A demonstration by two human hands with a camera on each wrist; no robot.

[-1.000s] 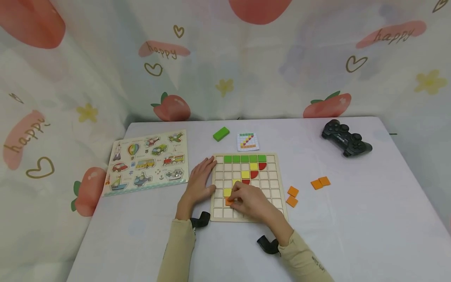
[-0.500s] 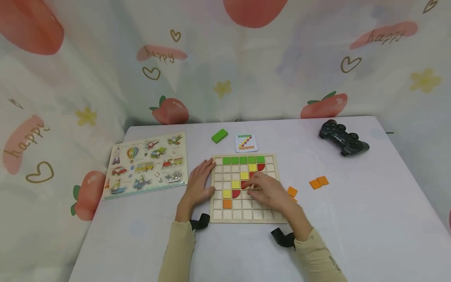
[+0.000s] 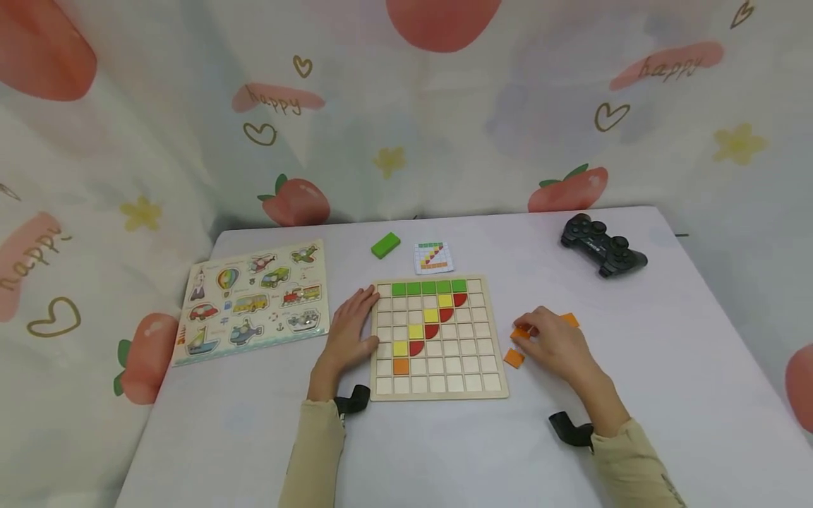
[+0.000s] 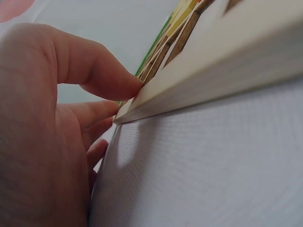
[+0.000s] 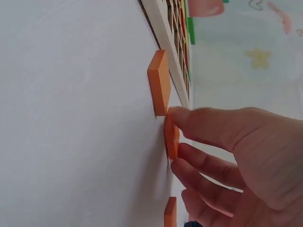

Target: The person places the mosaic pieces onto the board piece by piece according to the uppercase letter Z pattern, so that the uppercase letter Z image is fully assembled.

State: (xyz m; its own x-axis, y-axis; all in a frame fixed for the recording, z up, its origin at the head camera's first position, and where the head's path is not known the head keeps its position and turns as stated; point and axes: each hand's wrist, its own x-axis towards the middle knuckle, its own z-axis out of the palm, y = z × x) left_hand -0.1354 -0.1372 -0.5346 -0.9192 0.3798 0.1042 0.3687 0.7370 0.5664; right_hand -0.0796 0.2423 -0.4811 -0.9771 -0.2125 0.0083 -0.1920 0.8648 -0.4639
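A wooden grid board (image 3: 438, 396) holds a row of green square tiles, a diagonal of yellow squares, red quarter-round tiles, and one orange square (image 3: 401, 366) at lower left. My left hand (image 3: 346, 335) rests along the board's left edge, fingers extended and thumb tip on the rim in the left wrist view. To the right of the board, my right hand (image 3: 557, 343) pinches a loose orange square tile (image 5: 170, 137) between thumb and fingers, low over the table. Another orange tile (image 3: 514, 358) lies just in front of it, and the hand partly covers more orange beyond (image 3: 569, 319).
Behind the board lie a green block (image 3: 385, 245) and a small pattern card (image 3: 434, 258). A picture puzzle board (image 3: 254, 300) with vehicles is at left. A black game controller (image 3: 602, 245) sits at back right. A printed curtain (image 3: 444, 141) hangs behind the table.
My right hand has left the orange tile in the board's lower-left part and moved right to the loose orange tiles, where it pinches one. The left hand stays at the board's edge.
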